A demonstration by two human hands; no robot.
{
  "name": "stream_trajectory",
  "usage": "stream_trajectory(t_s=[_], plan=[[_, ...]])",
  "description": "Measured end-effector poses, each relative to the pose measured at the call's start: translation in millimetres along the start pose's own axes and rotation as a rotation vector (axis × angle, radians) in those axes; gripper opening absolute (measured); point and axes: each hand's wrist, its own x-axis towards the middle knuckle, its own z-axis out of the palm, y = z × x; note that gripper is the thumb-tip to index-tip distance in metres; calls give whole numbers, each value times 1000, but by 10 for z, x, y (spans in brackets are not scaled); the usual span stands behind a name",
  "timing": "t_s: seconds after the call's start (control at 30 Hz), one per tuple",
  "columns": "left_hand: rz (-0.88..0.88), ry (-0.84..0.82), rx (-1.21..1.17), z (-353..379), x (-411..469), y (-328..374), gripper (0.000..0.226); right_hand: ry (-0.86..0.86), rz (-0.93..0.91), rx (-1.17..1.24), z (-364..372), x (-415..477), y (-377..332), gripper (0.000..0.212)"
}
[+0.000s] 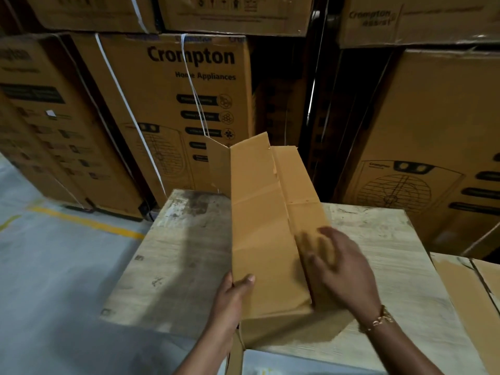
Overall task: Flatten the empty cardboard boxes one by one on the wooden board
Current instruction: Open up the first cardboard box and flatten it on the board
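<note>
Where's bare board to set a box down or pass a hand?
Two patches on the pale wooden board: left of the brown cardboard box, out to the board's left edge; right of it, up to the flat cardboard sheets. Centre is crowded: left hand grips the box, right hand rests on it.

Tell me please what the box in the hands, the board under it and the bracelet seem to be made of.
The box looks like plain brown cardboard, matt, with fold creases and torn flap edges. The board seems pale wood, unvarnished and worn: grain lines, stains and scuffs show. The bracelet looks like gold-coloured metal, since it glints; the blur leaves this open.
</note>
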Motion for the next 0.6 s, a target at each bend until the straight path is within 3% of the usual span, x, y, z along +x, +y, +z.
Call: stream_trajectory(t_s=[0.07, 0.1, 0.17, 0.27, 0.33, 0.43, 0.5, 0.6], plan=[[39, 74, 43, 25, -5, -32, 50, -104, 292, 147, -20, -17, 343, 92], [62, 96, 59, 43, 26, -70, 45, -193, 464, 324, -7, -50, 431, 104], [122, 131, 134, 140, 48, -84, 31, -357, 612, 676, 28, -149, 545, 99], [273, 182, 280, 239, 110, 42, 41, -313, 582, 807, -38, -247, 541, 80], [340, 91, 283, 260, 147, 225, 52, -247, 563, 849, -132, -261, 467, 77], [335, -35, 202, 194, 257, 454, 36, -192, 512, 863, -260, -299, 300, 77], [229, -47, 66, 67, 327, 513, 35, -171, 426, 832, -293, -330, 119, 79], [-100, 18, -225, -167, 417, 379, 42, -226, 310, 677, -205, -320, -200, 81]])
